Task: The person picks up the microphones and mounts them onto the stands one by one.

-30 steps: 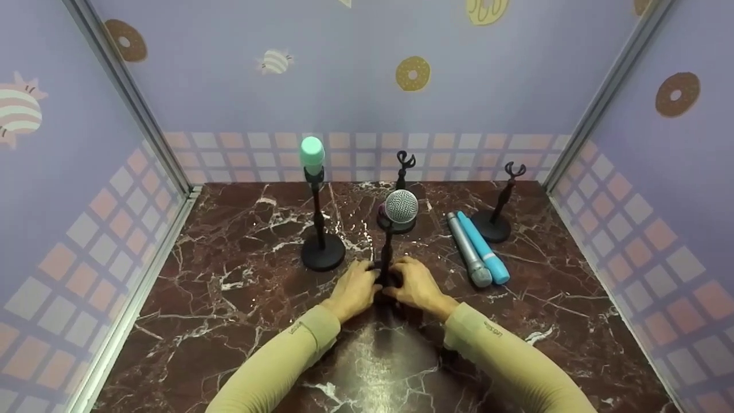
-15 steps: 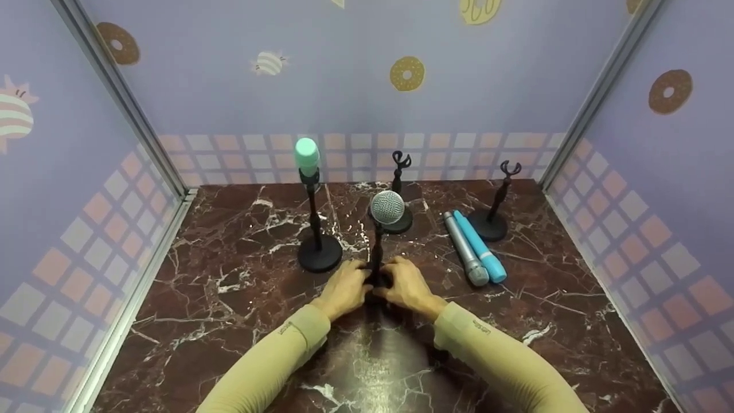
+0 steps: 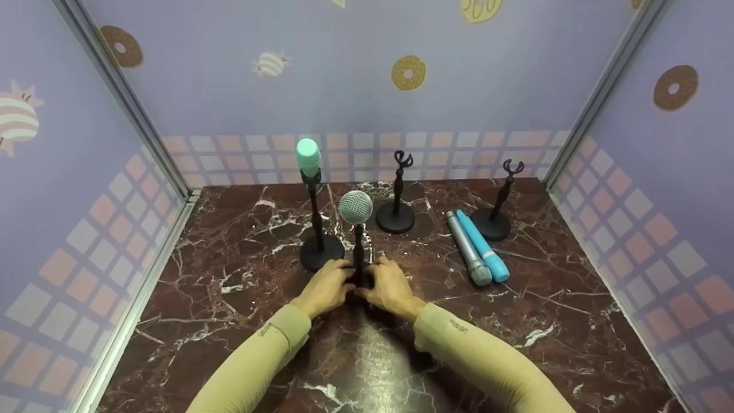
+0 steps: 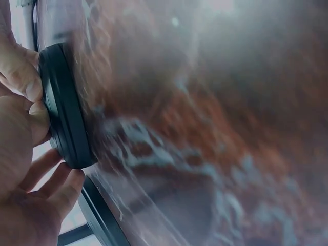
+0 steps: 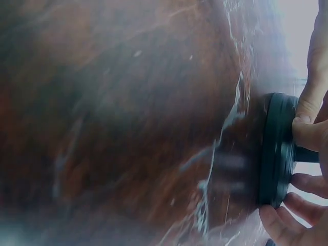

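A black microphone stand (image 3: pixel 359 249) stands between the two hands, holding a microphone with a silver mesh head (image 3: pixel 356 207). My left hand (image 3: pixel 325 288) grips the left side of its round base, thumb near the front and fingers around the rim. From the other side my right hand (image 3: pixel 391 288) grips the same base. In the left wrist view, fingers curl at the edge of the black base (image 4: pixel 65 107), which sits low at the marbled surface. The right wrist view shows thumb and fingertips on the base (image 5: pixel 277 148) too.
Behind on the left, another stand (image 3: pixel 322 253) carries a mint-green microphone (image 3: pixel 308 156). Two stands with bare clips, one at back centre (image 3: pixel 395 218) and one at right (image 3: pixel 491 225), flank a silver microphone (image 3: pixel 469 249) and a blue microphone (image 3: pixel 483 246) lying side by side. Patterned walls enclose the table (image 3: pixel 229 321).
Both hands have moved the stand with the silver-headed microphone to the left, toward the mint-green microphone's stand. The back-centre stand's base now shows fully.
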A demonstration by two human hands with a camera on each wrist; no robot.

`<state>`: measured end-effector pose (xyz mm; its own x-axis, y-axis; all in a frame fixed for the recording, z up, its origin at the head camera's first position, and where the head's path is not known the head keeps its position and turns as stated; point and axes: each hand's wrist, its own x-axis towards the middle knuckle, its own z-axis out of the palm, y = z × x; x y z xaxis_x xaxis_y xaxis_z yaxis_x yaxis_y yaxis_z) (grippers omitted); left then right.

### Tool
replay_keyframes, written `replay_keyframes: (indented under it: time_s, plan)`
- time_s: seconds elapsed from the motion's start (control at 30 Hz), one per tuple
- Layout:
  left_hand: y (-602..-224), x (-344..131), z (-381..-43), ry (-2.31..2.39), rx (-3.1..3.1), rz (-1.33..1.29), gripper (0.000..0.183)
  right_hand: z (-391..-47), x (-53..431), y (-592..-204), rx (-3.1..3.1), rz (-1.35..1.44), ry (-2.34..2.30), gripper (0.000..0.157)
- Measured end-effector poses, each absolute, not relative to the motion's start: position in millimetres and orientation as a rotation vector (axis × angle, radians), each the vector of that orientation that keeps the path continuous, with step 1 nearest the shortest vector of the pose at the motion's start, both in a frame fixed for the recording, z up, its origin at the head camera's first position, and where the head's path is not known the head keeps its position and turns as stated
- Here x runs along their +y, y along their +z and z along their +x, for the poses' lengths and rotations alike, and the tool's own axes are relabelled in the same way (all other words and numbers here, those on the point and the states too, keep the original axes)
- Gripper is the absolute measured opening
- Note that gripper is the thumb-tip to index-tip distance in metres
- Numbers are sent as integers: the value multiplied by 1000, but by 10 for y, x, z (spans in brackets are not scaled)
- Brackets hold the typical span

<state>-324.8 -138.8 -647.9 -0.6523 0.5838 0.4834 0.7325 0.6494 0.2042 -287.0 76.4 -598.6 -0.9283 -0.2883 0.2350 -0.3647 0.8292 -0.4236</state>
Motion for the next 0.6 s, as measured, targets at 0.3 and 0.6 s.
replay_keyframes:
  time_s: [0.3, 0.6]
  plan:
    - [-6658, -1575, -3396, -648, -2539, -999, 23, -2926, 575, -6106, -2781, 511, 676, 47]
    - [-6426, -1666, -3303, -559, -2567, -1016, 22, -2866, 407, -5975, -2892, 447, 649, 50]
